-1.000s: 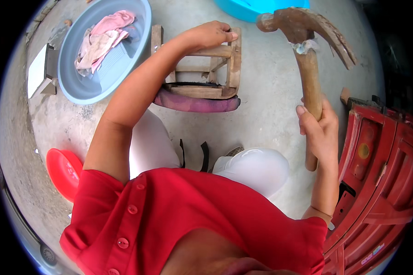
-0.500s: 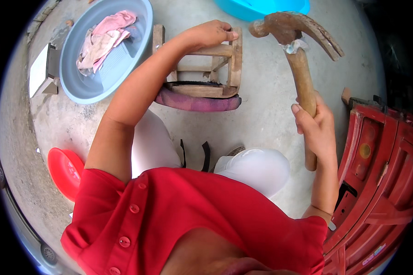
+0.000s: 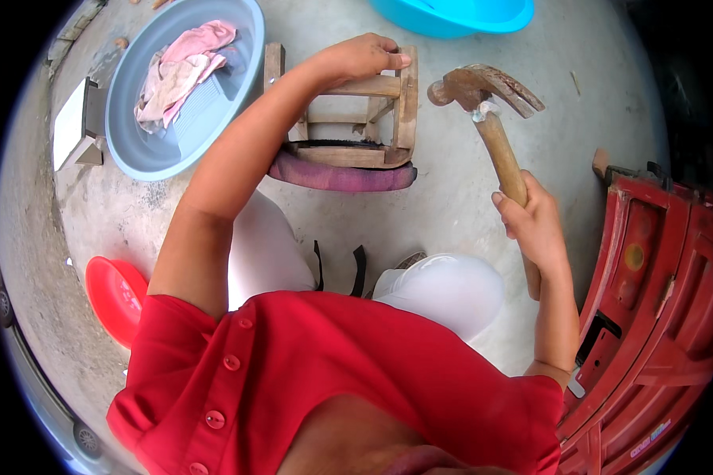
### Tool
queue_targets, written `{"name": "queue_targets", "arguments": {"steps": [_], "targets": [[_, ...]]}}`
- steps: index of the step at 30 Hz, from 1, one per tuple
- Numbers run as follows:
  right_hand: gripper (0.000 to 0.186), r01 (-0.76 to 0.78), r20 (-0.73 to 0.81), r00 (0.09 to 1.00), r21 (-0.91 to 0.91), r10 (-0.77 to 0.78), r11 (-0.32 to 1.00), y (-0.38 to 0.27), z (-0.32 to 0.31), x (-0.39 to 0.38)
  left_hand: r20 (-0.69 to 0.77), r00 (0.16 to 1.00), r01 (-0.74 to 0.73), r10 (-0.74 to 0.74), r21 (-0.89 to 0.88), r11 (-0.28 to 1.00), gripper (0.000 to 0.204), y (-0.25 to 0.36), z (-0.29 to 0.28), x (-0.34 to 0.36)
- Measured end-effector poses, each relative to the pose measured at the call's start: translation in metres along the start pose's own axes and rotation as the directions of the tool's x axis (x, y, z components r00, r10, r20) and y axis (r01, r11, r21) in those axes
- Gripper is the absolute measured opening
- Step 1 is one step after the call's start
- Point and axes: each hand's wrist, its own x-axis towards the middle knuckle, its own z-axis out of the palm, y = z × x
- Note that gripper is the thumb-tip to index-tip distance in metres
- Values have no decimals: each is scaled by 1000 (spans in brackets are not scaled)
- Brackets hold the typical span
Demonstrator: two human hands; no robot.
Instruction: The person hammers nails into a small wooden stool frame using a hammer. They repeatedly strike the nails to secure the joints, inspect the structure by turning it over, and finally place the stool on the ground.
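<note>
- Upper centre: your left hand (image 3: 364,60) is clamped on the wooden stool (image 3: 405,107), probably to steady it.
- Right of centre: your right hand (image 3: 537,223) grips the hammer (image 3: 501,157) below its head (image 3: 469,85), likely for leverage.

A stool (image 3: 405,107) lies ahead of the person's knees (image 3: 444,289), its seat side nearest them, with the left hand (image 3: 360,59) on its far side. To the right of the stool, a hammer (image 3: 502,154) is in the right hand (image 3: 537,226), head pointing away. Left of the stool sits a large tub (image 3: 127,119) with cloths (image 3: 174,79) in it; a small basin (image 3: 111,289) lies nearer, also left. Another basin (image 3: 451,20) is beyond the stool, rightward. A large panel (image 3: 657,293) stands far right.
</note>
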Motion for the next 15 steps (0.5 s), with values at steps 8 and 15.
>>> {"name": "queue_targets", "arguments": {"steps": [8, 15], "targets": [[19, -196, 5, 980, 186, 198, 963, 104, 30, 28, 23, 999, 39, -42, 98, 994, 51, -14, -3, 7], [17, -362, 125, 932, 300, 340, 882, 230, 117, 55, -41, 999, 22, -17, 127, 992, 45, -3, 1, -9]]}}
